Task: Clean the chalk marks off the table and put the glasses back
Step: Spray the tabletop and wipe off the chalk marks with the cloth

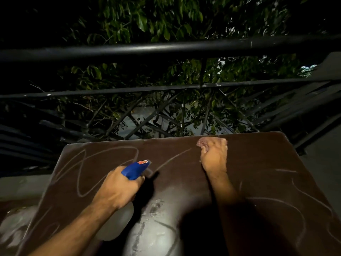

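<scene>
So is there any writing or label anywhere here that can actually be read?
Red label on the blue spray bottle held in the left hand: print is there, too small and blurred to read.
Chalk marks on the table: only loops and lines, no letters or numbers.
Nothing else carries text.

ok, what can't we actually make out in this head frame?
- Spray bottle: only the blue head shows; the left hand covers the trigger, and the body is a pale blur under the arm.
- Cloth: mostly hidden under the right hand.
- Glasses: none visible in frame.
- Table near edge: lost in the person's dark shadow, so chalk marks there cannot be judged.
</scene>
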`<state>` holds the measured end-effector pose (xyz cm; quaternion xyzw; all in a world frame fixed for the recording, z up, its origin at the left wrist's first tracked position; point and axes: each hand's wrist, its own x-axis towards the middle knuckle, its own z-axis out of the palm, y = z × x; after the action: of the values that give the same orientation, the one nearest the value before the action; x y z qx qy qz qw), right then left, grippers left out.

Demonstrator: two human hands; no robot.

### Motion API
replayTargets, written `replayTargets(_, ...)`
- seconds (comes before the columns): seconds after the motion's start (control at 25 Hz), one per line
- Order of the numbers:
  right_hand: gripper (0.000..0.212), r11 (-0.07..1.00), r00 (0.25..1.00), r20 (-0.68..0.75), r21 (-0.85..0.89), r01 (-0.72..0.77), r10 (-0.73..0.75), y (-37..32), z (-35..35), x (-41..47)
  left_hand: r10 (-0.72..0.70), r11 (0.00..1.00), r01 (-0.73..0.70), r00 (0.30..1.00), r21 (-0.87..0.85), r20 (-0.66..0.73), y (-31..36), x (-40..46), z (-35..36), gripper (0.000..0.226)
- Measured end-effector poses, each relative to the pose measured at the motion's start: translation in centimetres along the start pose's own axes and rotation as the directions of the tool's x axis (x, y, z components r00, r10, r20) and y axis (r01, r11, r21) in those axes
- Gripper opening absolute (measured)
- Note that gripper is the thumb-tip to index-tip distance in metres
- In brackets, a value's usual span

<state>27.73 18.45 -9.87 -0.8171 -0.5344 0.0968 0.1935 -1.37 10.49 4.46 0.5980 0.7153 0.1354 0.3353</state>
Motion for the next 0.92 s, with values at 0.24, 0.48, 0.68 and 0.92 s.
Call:
replayTargets(0.24,0.046,0.775,0.741,0.236,0.120,0.620,-0.629,-11.1,2.9,-10.6,-0.020,1.000,0.020,1.000,-0.017,-0.005,-2.0,0.9,-1.6,0.023)
replayTargets(0.48,0.042,0.976,0.981,0.020,0.107,0.188,-0.191,-1.6,-1.7,-2.1,-0.074,0.997,0.073,0.996,-0.025,-0.047,-3.6,0.7,-3.1,0.030)
replayTargets(0.68,0.051,0.999,0.998,0.058,0.005,-0.032,0.031,-7.2,1.5,-4.3,-0.110,0.994,0.108,0.990,-0.026,-0.093,-4.5,0.2,-4.0,0.023)
replayTargets(0.92,0.047,0.763,0.694,0.329,0.175,0.622,-0.640,-15.5,4.2,-13.3,-0.144,0.990,0.142,0.984,-0.022,-0.104,-4.9,0.0,-4.2,0.024)
